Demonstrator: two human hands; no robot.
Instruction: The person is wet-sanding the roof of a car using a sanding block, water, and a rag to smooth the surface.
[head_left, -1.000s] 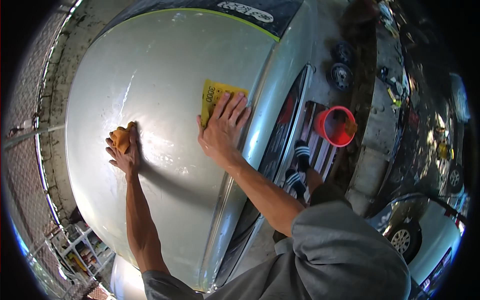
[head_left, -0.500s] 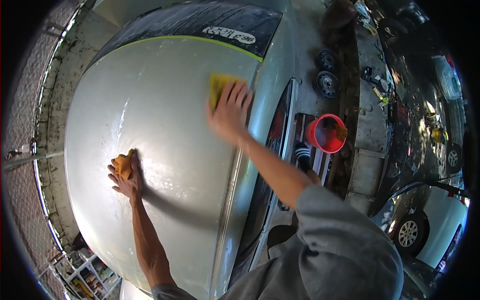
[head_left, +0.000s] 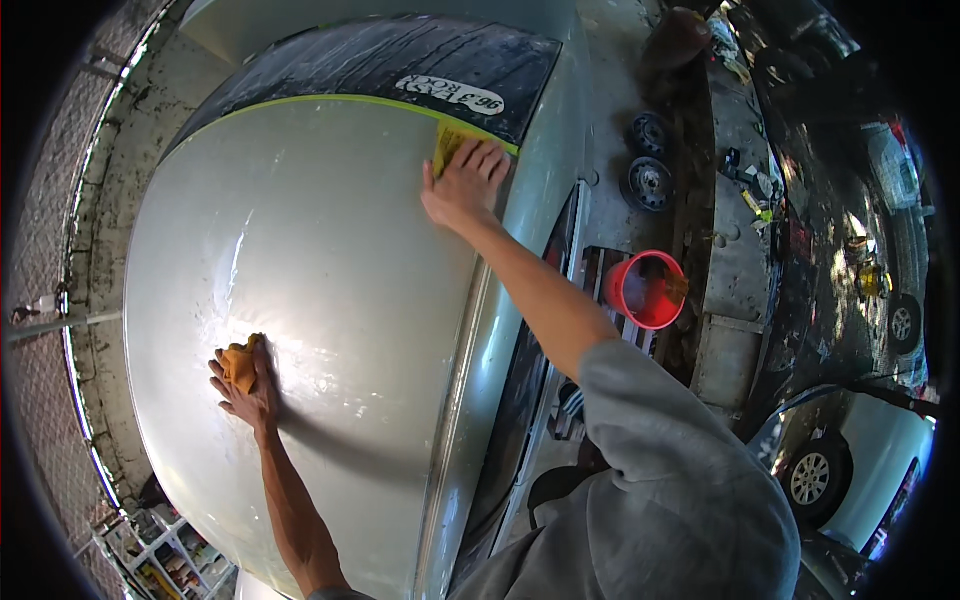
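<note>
A silvery-grey car roof point(head_left: 330, 240) fills the middle of the view, edged at its far end by a yellow-green strip point(head_left: 340, 97) along dark glass. My left hand point(head_left: 252, 392) lies on the roof, fingers spread, with a crumpled orange cloth point(head_left: 240, 366) held between thumb and fingers. My right hand point(head_left: 465, 185) presses a flat yellow sheet point(head_left: 447, 143) onto the roof's far right corner, next to the strip. The sheet sticks out past the fingers; the part beneath them is hidden, and I cannot tell its material.
Right of the car stands a red bucket point(head_left: 616, 285) with a brownish thing at its rim. Two wheel rims point(head_left: 648, 184) lie on the floor beyond it. Another vehicle's wheel point(head_left: 815, 478) shows at far right, a metal shelf point(head_left: 165, 545) at lower left. A wall runs along the left.
My right hand has slid the yellow sheet farther away, up to the strip by the dark glass. The left hand stays on the cloth. The whole view has shifted slightly.
</note>
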